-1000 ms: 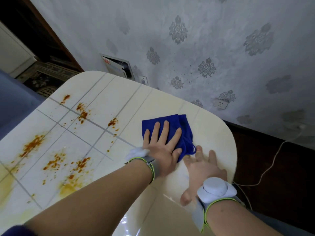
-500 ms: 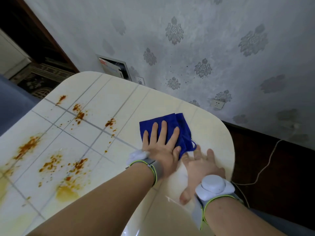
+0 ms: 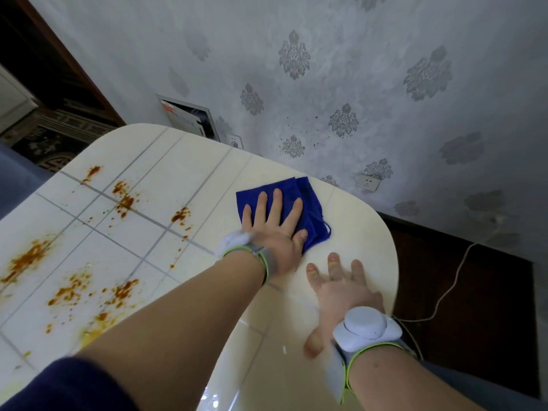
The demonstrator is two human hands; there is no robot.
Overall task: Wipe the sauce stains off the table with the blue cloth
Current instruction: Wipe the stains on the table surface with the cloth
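Our right hand (image 3: 341,289) had drawn off the cloth (image 3: 312,209) and lay flat just beside it. Our left hand (image 3: 272,232) stayed spread on it, on the table (image 3: 361,232). The stains (image 3: 126,201), left of the cloth, remained unwiped.

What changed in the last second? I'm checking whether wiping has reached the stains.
The left hand, flat on the folded blue cloth, pushed it slightly towards the grey patterned wall, away from the right hand. Nothing gripped or released. The right hand stays flat on the cream tiled table; the orange-brown sauce stains stay unwiped.
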